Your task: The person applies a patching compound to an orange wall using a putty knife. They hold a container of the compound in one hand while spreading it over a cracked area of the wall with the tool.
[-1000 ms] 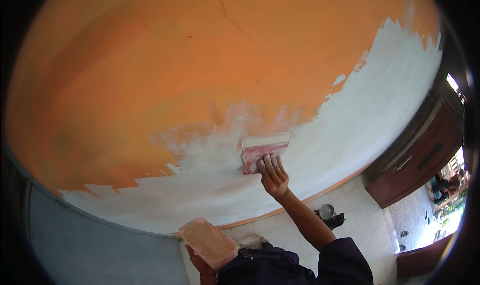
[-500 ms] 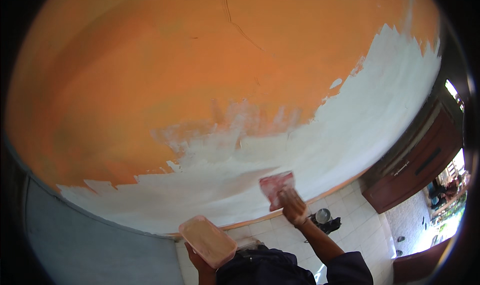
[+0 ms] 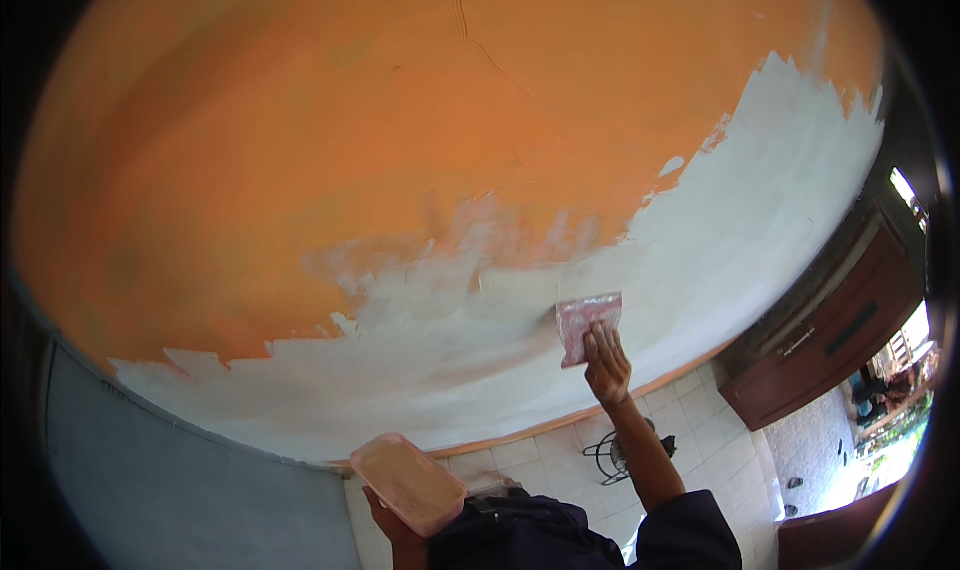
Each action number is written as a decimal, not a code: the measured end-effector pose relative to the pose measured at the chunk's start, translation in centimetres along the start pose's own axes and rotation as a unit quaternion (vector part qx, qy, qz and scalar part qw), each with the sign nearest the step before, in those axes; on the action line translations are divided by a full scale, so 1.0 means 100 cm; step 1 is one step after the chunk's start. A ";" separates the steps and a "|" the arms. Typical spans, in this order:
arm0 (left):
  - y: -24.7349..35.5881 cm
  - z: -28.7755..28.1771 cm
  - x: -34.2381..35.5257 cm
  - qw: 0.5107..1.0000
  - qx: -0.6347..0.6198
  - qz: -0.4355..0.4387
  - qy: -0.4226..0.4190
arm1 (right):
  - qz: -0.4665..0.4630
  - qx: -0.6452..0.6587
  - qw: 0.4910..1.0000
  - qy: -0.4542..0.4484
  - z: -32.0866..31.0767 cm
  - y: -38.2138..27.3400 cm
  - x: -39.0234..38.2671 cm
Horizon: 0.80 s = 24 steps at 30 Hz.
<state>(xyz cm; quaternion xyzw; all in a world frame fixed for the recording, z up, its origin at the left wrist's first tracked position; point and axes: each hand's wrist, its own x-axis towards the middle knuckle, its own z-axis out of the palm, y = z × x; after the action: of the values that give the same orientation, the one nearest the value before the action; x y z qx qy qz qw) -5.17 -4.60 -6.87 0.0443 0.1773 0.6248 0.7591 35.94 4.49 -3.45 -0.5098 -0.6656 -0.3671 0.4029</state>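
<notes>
My right hand (image 3: 607, 367) is closed on a flat red scraper (image 3: 588, 322), smeared with white, its wide edge up against the wall. White filler (image 3: 700, 260) coats the lower part of the orange wall (image 3: 300, 120), with a ragged upper border and thin smears in the middle. Low in the view, my left hand (image 3: 382, 518) grips a shallow pinkish tray (image 3: 408, 482) by its left side, partly hidden behind it. The tray's broad face looks plain beige; whether filler lies in it I cannot make out.
Behind my right forearm, a dark metal stand (image 3: 605, 458) sits on the white floor tiles (image 3: 700, 410). A brown door (image 3: 825, 320) is at the right, beside a bright opening. A grey wall (image 3: 200, 480) meets the orange one at lower left.
My right hand has moved up and slightly right with the scraper, from low on the wall to higher on the white area. My left hand and the tray stay nearly in place.
</notes>
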 end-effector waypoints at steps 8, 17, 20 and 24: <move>0.008 -0.024 -0.008 0.999 0.014 0.038 0.026 | 0.091 0.052 0.994 -0.029 -0.051 -0.044 -0.039; -0.002 0.014 -0.009 0.997 0.000 0.024 0.070 | 0.027 0.036 0.991 0.123 -0.039 -0.055 0.111; -0.001 0.017 -0.010 0.998 0.004 0.019 0.053 | -0.021 0.018 0.994 0.107 -0.031 -0.051 0.134; -0.001 0.009 -0.008 0.998 0.016 0.030 0.050 | -0.022 0.036 0.996 0.076 -0.011 -0.054 0.110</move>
<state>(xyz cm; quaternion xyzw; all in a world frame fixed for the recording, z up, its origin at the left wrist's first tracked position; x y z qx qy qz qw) -4.91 -5.24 -5.84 0.0303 0.2230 0.6456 0.7298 29.16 6.62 6.63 -0.4510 -0.6570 -0.3891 0.4621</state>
